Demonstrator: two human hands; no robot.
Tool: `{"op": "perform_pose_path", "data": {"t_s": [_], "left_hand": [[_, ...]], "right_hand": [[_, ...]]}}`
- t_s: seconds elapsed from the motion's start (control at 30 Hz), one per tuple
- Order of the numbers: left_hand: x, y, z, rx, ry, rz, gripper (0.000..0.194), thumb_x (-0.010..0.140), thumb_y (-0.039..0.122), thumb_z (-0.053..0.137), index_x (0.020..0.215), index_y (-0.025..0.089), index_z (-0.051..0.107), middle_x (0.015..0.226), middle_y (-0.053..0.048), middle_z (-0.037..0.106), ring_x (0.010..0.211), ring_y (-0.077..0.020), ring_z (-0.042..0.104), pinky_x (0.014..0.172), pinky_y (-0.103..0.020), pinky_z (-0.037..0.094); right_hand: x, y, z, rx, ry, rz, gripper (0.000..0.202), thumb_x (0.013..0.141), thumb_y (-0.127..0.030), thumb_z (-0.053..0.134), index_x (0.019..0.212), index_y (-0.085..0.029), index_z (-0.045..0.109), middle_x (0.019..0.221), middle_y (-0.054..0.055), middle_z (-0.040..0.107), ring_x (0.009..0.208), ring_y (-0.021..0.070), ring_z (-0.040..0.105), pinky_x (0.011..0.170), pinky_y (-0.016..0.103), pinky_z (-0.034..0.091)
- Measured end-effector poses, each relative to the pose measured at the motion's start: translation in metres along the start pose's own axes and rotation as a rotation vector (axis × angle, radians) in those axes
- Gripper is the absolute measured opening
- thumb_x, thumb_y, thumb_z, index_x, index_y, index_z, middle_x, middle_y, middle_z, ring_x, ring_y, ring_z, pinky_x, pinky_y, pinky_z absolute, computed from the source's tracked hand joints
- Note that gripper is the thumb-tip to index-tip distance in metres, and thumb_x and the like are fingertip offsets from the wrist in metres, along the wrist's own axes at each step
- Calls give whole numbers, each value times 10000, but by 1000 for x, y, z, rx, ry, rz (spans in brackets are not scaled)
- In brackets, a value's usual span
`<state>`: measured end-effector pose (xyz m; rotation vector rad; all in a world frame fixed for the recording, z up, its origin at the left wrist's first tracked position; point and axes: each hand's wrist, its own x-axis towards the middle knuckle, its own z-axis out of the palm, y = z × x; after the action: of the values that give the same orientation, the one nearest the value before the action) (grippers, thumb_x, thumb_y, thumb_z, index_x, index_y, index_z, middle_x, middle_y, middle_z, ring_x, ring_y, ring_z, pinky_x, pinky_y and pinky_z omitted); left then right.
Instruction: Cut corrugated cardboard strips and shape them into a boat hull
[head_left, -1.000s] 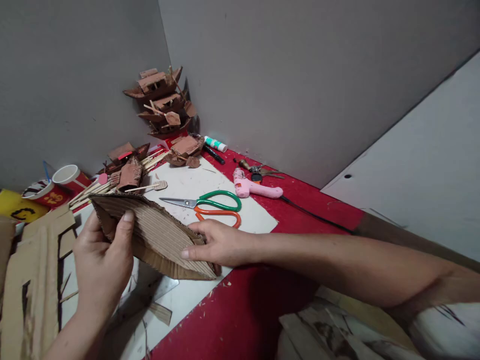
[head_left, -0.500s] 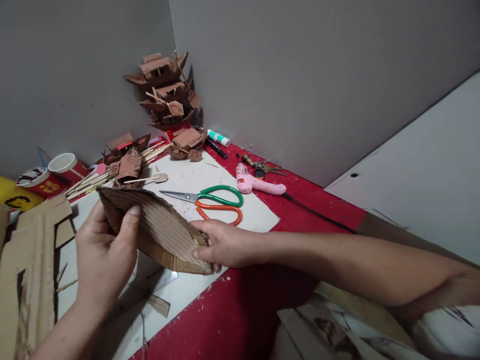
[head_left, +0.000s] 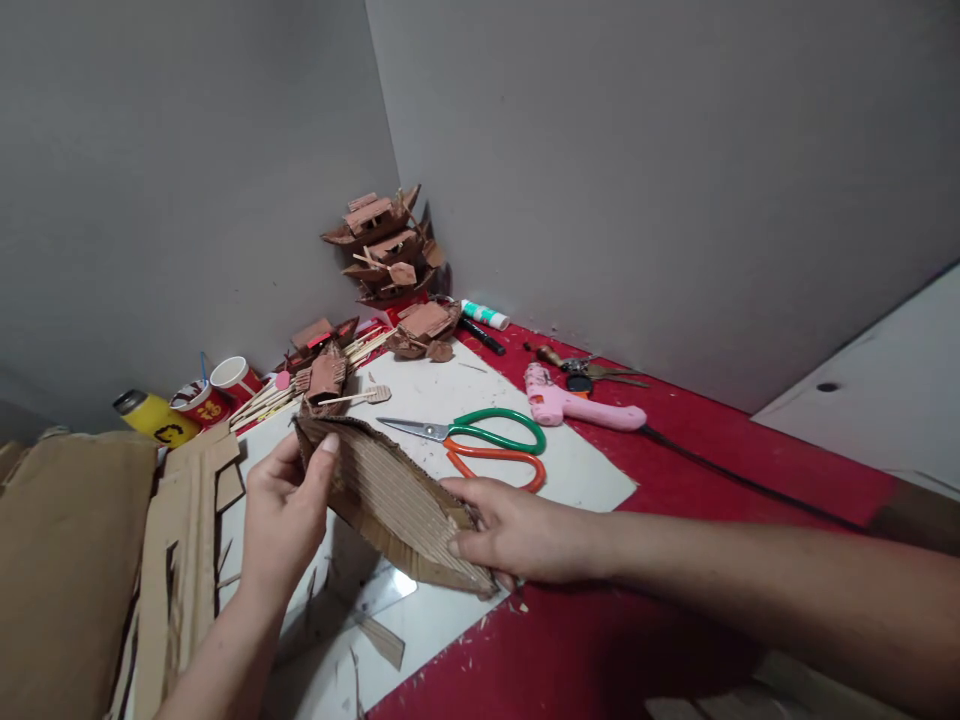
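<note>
Between my two hands is a cardboard boat hull (head_left: 397,505), its ribbed inside facing up and its ends pointed. My left hand (head_left: 289,510) grips the far left end, thumb on the inside and fingers behind. At the near right end, my right hand (head_left: 517,535) pinches the hull with the thumb inside; some fingertips are hidden beneath. Just beyond the hull lie scissors (head_left: 457,440) with one green and one orange handle. A small cardboard paddle (head_left: 367,394) rests past the hull's left end, beside a finished model boat (head_left: 327,380).
More cardboard boats (head_left: 386,245) are stacked in the corner. A pink glue gun (head_left: 581,405) with a black cord lies right. Wooden sticks (head_left: 262,402), paper cups (head_left: 234,378) and a yellow bottle (head_left: 154,415) stand left, near cardboard sheets (head_left: 67,560). A marker (head_left: 484,335) lies behind.
The whole view has shifted, so everything appears lower and farther right, and more cardboard shows at left. Both hands keep their hold on the hull.
</note>
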<state>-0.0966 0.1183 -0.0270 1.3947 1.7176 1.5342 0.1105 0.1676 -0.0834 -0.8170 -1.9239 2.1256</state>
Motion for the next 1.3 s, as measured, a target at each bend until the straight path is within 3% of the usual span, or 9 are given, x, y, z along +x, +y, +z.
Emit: {"op": "perform_pose_path", "data": {"t_s": [0.2, 0.4, 0.57, 0.67, 0.87, 1.0, 1.3], "left_hand": [[-1, 3, 0, 29, 38, -53, 300, 750, 405, 647, 951, 189, 701, 576, 22, 579, 550, -148, 519, 522, -236, 419], [0, -4, 1, 110, 58, 3, 239, 806, 370, 595, 918, 180, 688, 725, 17, 609, 639, -119, 494, 596, -206, 405], [-1, -7, 1, 149, 85, 27, 188, 813, 349, 585, 842, 186, 674, 654, 39, 568, 607, -111, 461, 546, -191, 363], [0, -5, 1, 119, 68, -5, 174, 804, 355, 598, 815, 196, 669, 647, 33, 581, 650, -134, 515, 581, -201, 399], [13, -3, -8, -25, -125, -112, 235, 770, 357, 650, 939, 202, 700, 832, -12, 699, 764, -171, 598, 709, -255, 469], [20, -2, -18, -51, -231, -160, 185, 726, 319, 706, 858, 190, 702, 792, -18, 706, 730, -157, 601, 688, -244, 479], [12, -18, -7, 75, 1, -61, 133, 735, 281, 662, 820, 183, 689, 594, 35, 591, 600, -129, 548, 573, -215, 440]], "right_hand": [[1, 2, 1, 41, -29, 13, 324, 745, -41, 491, 1052, -142, 469, 675, -63, 519, 404, 27, 459, 352, 118, 387], [5, 14, 2, 45, -40, 46, 311, 763, -81, 481, 1063, -152, 442, 571, -77, 523, 351, 45, 446, 322, 125, 377], [3, 12, 2, 52, -63, 53, 304, 736, -71, 495, 1019, -165, 440, 599, -81, 527, 350, 22, 456, 336, 97, 382], [1, 7, 1, 58, -71, 63, 284, 730, -68, 487, 990, -171, 438, 571, -86, 528, 339, 29, 457, 328, 100, 380], [2, 5, 0, 108, -92, 85, 272, 719, -53, 457, 961, -176, 439, 501, -97, 521, 320, 49, 473, 317, 102, 358], [3, 6, 0, 129, -93, 84, 256, 731, -66, 450, 963, -174, 430, 542, -79, 548, 312, 60, 468, 299, 131, 373], [0, 3, -1, 84, -104, 112, 270, 731, -55, 473, 974, -168, 435, 515, -89, 530, 329, 51, 482, 328, 106, 370]]}}
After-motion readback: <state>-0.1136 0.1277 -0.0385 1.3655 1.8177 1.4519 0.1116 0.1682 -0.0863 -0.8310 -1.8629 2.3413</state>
